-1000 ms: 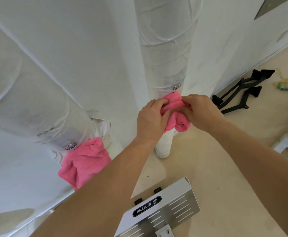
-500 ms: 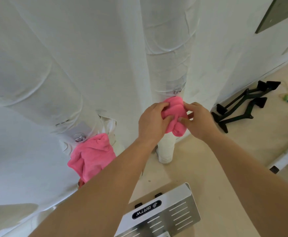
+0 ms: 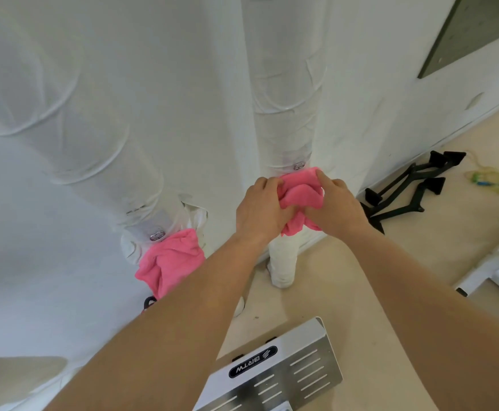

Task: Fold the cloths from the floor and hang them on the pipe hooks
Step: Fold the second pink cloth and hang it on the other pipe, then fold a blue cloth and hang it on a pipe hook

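My left hand and my right hand both grip a bunched pink cloth against the white wrapped upright pipe. The cloth's top edge sits just under a small metal hook on that pipe. A second pink cloth hangs from another metal hook on the slanted wrapped pipe at the left, partly hidden by my left forearm.
A silver slotted metal box with a black label stands on the beige floor below my arms. Black metal brackets lie on the floor at the right by the wall. A green-yellow cord lies further right. White furniture legs stand at the right edge.
Both hands have lifted the pink cloth up the pipe, so its top edge now reaches the hook. The fingers have regripped around the bunch.
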A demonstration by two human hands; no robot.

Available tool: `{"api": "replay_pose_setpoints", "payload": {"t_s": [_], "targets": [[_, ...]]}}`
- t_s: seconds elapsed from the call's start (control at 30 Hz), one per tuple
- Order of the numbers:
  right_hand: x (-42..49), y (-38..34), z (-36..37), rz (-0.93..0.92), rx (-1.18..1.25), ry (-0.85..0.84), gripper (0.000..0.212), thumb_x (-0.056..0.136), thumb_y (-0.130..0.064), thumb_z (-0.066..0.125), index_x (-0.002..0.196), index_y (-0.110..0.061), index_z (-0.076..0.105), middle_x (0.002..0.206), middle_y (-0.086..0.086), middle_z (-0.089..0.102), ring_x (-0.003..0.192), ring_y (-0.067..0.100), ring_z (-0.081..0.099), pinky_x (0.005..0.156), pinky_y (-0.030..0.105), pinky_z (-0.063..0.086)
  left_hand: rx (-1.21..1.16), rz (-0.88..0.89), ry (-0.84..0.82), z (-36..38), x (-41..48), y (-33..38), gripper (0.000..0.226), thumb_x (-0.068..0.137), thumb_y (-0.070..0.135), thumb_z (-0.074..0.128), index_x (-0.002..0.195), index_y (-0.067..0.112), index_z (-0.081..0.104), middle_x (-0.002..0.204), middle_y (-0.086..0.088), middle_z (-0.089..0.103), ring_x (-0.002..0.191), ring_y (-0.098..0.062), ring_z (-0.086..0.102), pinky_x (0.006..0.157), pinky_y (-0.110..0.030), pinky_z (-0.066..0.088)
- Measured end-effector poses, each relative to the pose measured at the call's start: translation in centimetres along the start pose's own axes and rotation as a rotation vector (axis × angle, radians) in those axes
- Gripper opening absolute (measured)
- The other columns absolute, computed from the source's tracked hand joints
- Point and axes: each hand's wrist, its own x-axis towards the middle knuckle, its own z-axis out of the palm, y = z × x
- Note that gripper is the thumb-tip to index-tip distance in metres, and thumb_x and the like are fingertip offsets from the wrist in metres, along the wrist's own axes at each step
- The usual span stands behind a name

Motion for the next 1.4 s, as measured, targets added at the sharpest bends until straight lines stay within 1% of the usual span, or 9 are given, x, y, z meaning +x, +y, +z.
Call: {"api": "replay_pose_setpoints", "payload": {"t_s": [0.23,0.37,0.47,0.6,0.73,0.8,0.87,0.93,1.4], "targets": [[-3.4,-2.6,-3.5,0.047,-0.139,-0.027,0.072,0.085,-0.042,0.061,0.149,-0.029,0.03,0.136,0.009,0.045,0.123,0.036,0.049,0.095,0.047,0.047,0.023,0.002,-0.058,-4.6,-2.9,1.7,0.052,0.091,0.052,0.056,0.13,0.017,0.053,0.13,0.0,0.055,0.114,-0.021,0.055,0.08,-0.034,0.045],[-6.1,-4.2,-4.0,0.043,-0.226,-0.097,0.046,0.078,-0.049,0.046,0.12,-0.031,0.049,0.118,0.004,0.057,0.108,0.028,0.05,0.084,0.047,0.051,0.106,-0.023,-0.135,-8.0,-6.2,1.5,0.064,0.093,0.054,0.053,0.14,0.01,0.047,0.142,-0.007,0.049,0.13,-0.027,0.046,0.098,-0.043,0.045],[-11.3,-8.3,-4.8,0.017,-0.287,-0.136,0.048,0.087,-0.035,0.055,0.132,-0.021,0.048,0.129,0.01,0.047,0.117,0.034,0.049,0.097,0.048,0.048,0.171,-0.016,-0.167,-11.1,-10.0,0.6,0.062,0.095,0.049,0.054,0.141,0.008,0.046,0.143,-0.01,0.048,0.132,-0.029,0.044,0.103,-0.044,0.044],[-18.5,-13.1,-4.8,-0.07,-0.333,-0.127,0.048,0.088,-0.033,0.064,0.13,-0.014,0.052,0.135,0.011,0.044,0.123,0.034,0.049,0.096,0.044,0.049,0.221,-0.025,-0.182,-16.5,-17.2,-1.0,0.057,0.094,0.048,0.052,0.14,0.015,0.049,0.14,-0.006,0.051,0.129,-0.029,0.048,0.102,-0.046,0.046],[-27.4,-17.3,-3.4,-0.07,-0.357,-0.127,0.056,0.087,-0.037,0.063,0.137,-0.017,0.049,0.138,0.011,0.046,0.121,0.033,0.051,0.096,0.046,0.05,0.221,0.022,-0.204,-21.8,-26.3,-3.5,0.022,0.085,0.037,0.042,0.093,0.022,0.056,0.109,0.005,0.059,0.103,-0.019,0.062,0.074,-0.025,0.044],[-32.4,-19.4,-2.4,-0.077,-0.396,-0.108,0.059,0.089,-0.037,0.061,0.142,-0.018,0.046,0.142,0.013,0.041,0.123,0.035,0.049,0.098,0.046,0.048,0.256,0.058,-0.208,-24.3,-31.5,-5.0,0.023,0.094,0.03,0.044,0.108,0.017,0.057,0.112,0.005,0.056,0.113,-0.021,0.058,0.077,-0.014,0.042],[-37.4,-21.3,-1.0,-0.075,-0.436,-0.106,0.059,0.09,-0.036,0.06,0.144,-0.019,0.044,0.142,0.014,0.038,0.125,0.036,0.046,0.1,0.047,0.046,0.262,0.03,-0.181,-26.5,-36.4,-7.0,0.045,0.095,0.037,0.053,0.134,0.016,0.053,0.133,-0.004,0.055,0.126,-0.026,0.051,0.096,-0.031,0.047],[-42.5,-23.4,0.5,-0.078,-0.468,-0.107,0.059,0.091,-0.035,0.06,0.145,-0.018,0.043,0.142,0.014,0.038,0.127,0.037,0.044,0.101,0.046,0.045,0.278,-0.014,-0.182,-28.5,-41.3,-9.0,0.054,0.092,0.044,0.055,0.14,0.019,0.049,0.139,-0.007,0.051,0.128,-0.028,0.048,0.099,-0.043,0.046],[-65.3,-33.7,6.9,-0.218,-0.544,-0.182,0.058,0.092,-0.033,0.056,0.147,-0.022,0.041,0.15,0.009,0.036,0.137,0.032,0.036,0.105,0.046,0.041,0.238,-0.095,-0.151,-36.9,-64.9,-14.9,0.049,0.091,0.049,0.054,0.129,0.018,0.055,0.126,-0.005,0.056,0.114,-0.027,0.056,0.092,-0.044,0.052]]}}
